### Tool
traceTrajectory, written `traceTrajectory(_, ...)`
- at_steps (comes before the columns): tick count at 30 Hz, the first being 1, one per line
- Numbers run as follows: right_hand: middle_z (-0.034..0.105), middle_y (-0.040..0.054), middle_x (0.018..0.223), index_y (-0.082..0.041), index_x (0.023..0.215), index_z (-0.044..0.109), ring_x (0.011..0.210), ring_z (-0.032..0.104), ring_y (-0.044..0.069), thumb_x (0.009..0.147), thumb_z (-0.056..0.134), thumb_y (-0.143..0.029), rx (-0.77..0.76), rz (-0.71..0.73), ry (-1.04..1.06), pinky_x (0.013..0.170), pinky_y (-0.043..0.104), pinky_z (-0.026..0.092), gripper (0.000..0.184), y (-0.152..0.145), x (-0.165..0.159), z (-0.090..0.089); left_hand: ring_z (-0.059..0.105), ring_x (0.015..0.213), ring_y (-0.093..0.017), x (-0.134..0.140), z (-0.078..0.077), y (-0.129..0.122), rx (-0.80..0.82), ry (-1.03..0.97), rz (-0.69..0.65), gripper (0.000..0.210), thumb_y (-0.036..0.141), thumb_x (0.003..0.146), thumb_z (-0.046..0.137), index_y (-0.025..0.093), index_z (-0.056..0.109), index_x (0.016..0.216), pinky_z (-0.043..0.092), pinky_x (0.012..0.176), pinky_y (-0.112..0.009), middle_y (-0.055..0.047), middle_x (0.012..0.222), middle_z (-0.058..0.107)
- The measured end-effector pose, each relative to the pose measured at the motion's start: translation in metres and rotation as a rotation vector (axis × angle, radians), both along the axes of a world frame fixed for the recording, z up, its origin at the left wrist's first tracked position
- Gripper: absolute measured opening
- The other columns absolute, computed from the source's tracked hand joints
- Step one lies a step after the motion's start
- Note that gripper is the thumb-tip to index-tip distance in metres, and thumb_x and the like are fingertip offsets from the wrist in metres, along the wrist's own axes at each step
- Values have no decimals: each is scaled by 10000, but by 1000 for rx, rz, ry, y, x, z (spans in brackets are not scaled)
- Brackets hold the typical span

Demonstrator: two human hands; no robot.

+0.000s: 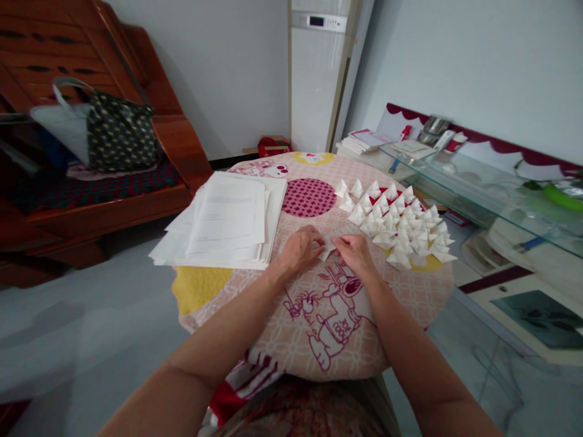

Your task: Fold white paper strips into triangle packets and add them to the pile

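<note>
Both hands meet over the middle of the round table, around a small piece of folded white paper (327,247). My left hand (302,247) has its fingers closed on the paper's left side. On the right side, my right hand (354,252) pinches it between thumb and fingers. The paper's exact folds are partly hidden by the fingers. Just beyond my right hand stand many small white folded-paper pieces (401,218) with pointed tips, set close together in rows. Left of my left hand lies a stack of white paper sheets (228,212), the upper ones faintly printed.
A patterned pink cloth (300,340) covers the table. To the right is a glass-topped cabinet (483,188) bearing papers, cups and metal containers. A wooden bench (173,130) with a dotted bag (121,130) stands at the left. A tall white appliance (316,79) is behind the table.
</note>
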State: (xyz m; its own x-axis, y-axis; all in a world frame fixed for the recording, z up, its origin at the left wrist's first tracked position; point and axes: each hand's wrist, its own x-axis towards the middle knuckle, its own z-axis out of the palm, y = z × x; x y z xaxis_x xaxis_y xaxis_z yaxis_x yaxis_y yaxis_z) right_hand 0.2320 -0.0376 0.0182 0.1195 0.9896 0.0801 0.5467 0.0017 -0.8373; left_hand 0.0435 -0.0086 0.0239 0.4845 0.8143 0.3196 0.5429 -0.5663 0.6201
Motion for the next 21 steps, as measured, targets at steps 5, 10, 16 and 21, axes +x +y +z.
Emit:
traceTrajectory(5,671,37,597,-175,747,720,422,526,134,836,592,-574,-73,-12,223,386,242,360,429,-1,8,5,670,972,-234,5,-2,-1,12,114,32,193,148,816,654,208,808,916,550,922,-336,-79,1006,723)
traceTrajectory(10,688,26,623,-170,796,750,462,562,142,735,718,-530,-95,79,244,401,240,392,366,-5,18,11,663,1042,-274,10,0,-6,11,172,23,246,151,813,644,190,815,986,550,962,-375,-111,1061,726)
traceTrajectory(16,652,-23,595,-180,800,774,487,533,128,671,715,-302,-118,154,133,464,238,392,187,-2,20,5,664,1061,-300,13,-1,-7,-10,182,21,249,150,810,665,162,815,1008,544,982,-407,-128,1063,714)
traceTrajectory(21,559,-47,530,-186,681,741,520,474,116,729,655,-278,52,226,-56,502,236,309,134,-1,18,0,668,1046,-276,14,-3,-6,-4,182,45,236,145,795,681,188,814,985,545,972,-377,-104,1040,712)
